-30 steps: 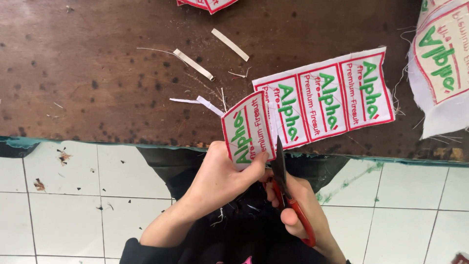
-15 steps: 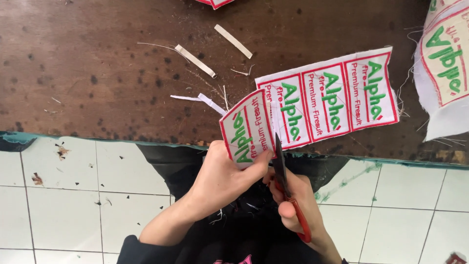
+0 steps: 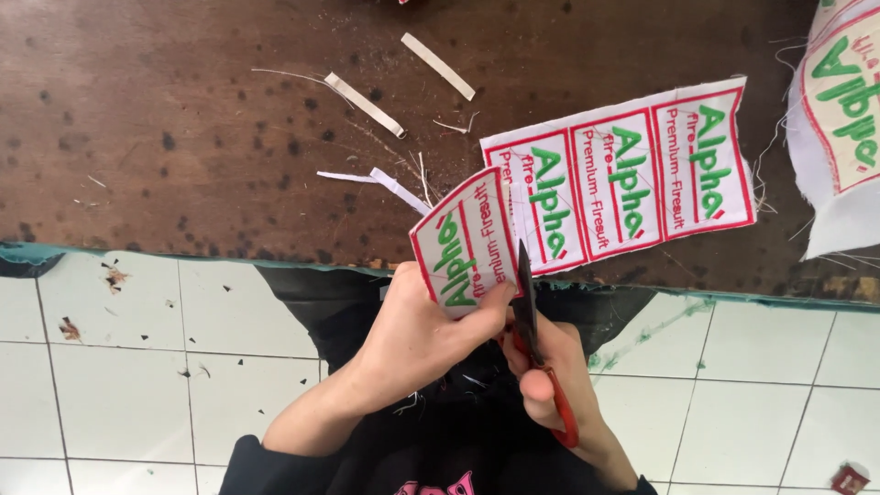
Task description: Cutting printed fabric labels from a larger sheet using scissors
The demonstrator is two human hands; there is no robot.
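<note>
The left hand (image 3: 417, 335) pinches the end patch of a strip of embroidered patches (image 3: 605, 183), thumb on its lower corner, folding it up off the near edge of the brown table (image 3: 183, 119). The right hand (image 3: 550, 376) grips red-handled scissors (image 3: 536, 339) — fingers closed through the loops, blades up against the seam between the first two patches. White fabric offcuts (image 3: 367, 105) lie mid-table; another embroidered piece (image 3: 839, 119) sits at the right edge.
</note>
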